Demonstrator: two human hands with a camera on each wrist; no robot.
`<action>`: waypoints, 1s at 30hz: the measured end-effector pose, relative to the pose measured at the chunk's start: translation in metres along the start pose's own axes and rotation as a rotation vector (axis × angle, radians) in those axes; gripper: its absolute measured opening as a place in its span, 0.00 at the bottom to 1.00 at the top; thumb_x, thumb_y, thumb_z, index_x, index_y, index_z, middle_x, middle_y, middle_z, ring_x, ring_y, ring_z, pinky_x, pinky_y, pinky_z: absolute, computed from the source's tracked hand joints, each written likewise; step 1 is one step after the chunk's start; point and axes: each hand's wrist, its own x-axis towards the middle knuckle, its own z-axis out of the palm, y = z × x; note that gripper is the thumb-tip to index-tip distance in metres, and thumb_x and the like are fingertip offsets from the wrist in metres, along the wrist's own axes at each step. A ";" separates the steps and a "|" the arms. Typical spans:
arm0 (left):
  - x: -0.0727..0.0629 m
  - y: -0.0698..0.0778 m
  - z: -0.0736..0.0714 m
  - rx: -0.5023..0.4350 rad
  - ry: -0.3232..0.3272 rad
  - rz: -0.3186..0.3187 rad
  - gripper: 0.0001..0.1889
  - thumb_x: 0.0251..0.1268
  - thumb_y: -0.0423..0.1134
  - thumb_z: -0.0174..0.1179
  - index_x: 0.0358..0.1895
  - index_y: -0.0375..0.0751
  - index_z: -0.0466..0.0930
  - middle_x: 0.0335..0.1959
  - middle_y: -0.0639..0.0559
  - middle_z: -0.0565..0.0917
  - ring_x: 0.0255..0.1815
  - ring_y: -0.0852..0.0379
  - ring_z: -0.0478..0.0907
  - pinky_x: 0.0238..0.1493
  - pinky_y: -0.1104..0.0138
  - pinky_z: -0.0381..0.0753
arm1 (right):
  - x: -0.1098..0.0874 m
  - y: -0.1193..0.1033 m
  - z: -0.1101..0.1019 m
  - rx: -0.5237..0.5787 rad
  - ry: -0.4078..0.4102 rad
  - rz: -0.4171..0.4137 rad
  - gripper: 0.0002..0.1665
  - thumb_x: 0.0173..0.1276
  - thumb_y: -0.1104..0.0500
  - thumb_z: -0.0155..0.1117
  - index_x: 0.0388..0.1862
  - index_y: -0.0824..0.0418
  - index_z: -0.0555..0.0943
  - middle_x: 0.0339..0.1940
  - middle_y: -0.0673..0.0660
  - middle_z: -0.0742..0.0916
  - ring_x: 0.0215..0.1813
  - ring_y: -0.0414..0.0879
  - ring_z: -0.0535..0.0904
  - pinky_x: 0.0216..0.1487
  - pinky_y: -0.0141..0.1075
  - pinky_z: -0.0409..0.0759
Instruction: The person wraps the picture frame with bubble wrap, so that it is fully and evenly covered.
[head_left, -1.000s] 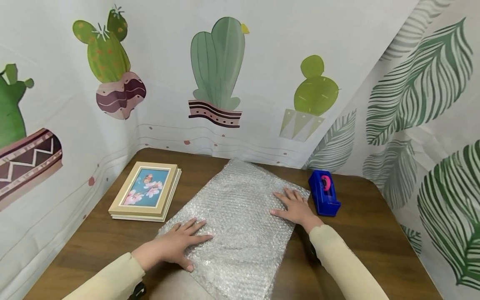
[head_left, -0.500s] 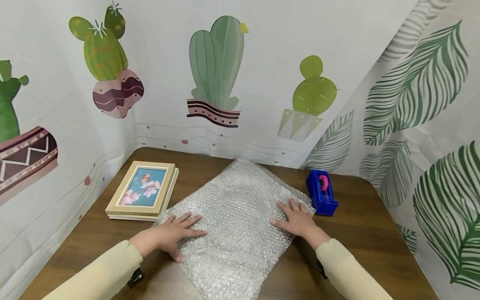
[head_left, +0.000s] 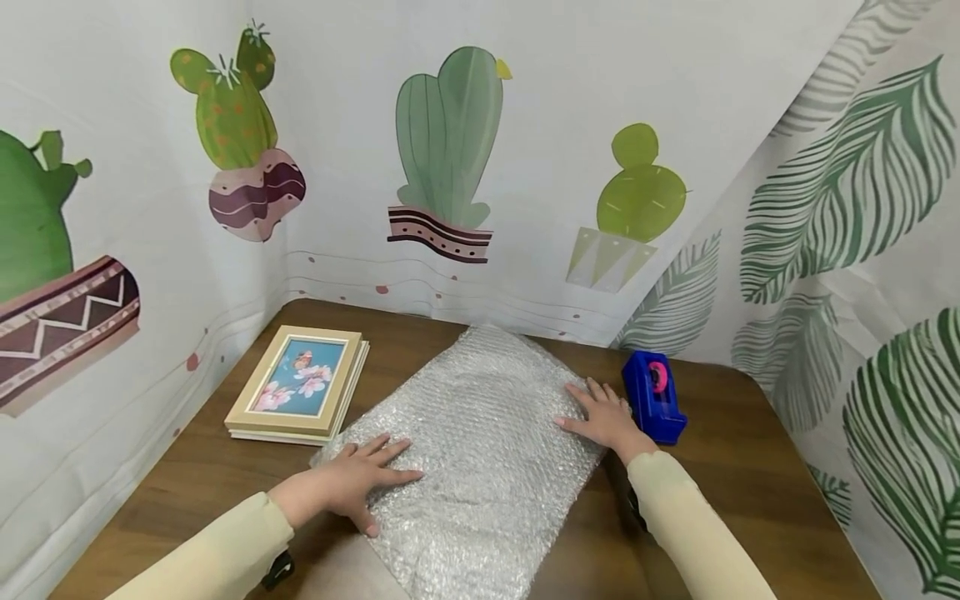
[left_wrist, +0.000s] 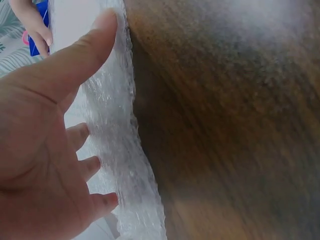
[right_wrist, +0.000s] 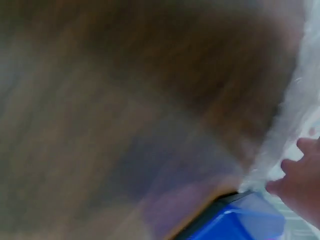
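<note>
the pale cream left sleeve (head_left: 217,546) slants in from the lower left of the head view, and the left hand (head_left: 352,483) lies palm down, fingers spread wide and nearly straight, resting on the left edge of a large, clear, silvery sheet of bubble wrap (head_left: 480,467) without gripping it. the matching right sleeve (head_left: 682,517) comes up from the lower right; the right hand (head_left: 606,419) rests on the sheet's right edge, fingers fanned apart, grasping nothing. the bubble wrap stretches over the dark brown wooden tabletop (head_left: 180,483), from mid-frame down past the bottom edge. a blue tape dispenser (head_left: 655,400) sits just beyond the right hand, and a gold-framed blossom picture (head_left: 300,377) lies flat at left.
</note>
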 end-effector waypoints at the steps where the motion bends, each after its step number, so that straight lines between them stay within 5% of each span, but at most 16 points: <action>1: 0.001 0.000 0.001 -0.005 -0.003 0.002 0.48 0.45 0.49 0.78 0.76 0.67 0.68 0.85 0.41 0.53 0.85 0.29 0.46 0.74 0.25 0.52 | -0.001 0.002 0.001 0.003 -0.005 0.008 0.51 0.71 0.30 0.57 0.84 0.53 0.57 0.84 0.73 0.55 0.82 0.79 0.47 0.73 0.80 0.49; 14: 0.000 -0.001 -0.008 0.030 -0.036 0.039 0.52 0.41 0.42 0.81 0.77 0.63 0.67 0.85 0.42 0.55 0.84 0.29 0.47 0.75 0.26 0.52 | -0.040 -0.001 0.018 0.012 0.035 0.069 0.50 0.72 0.32 0.58 0.82 0.59 0.59 0.81 0.79 0.58 0.79 0.83 0.51 0.75 0.78 0.51; 30: 0.000 0.008 0.001 -0.024 -0.038 0.018 0.50 0.45 0.50 0.81 0.77 0.64 0.67 0.85 0.42 0.53 0.85 0.31 0.46 0.75 0.25 0.51 | -0.020 0.008 0.006 0.062 -0.025 0.000 0.49 0.74 0.35 0.57 0.84 0.58 0.56 0.84 0.75 0.53 0.83 0.77 0.44 0.75 0.79 0.46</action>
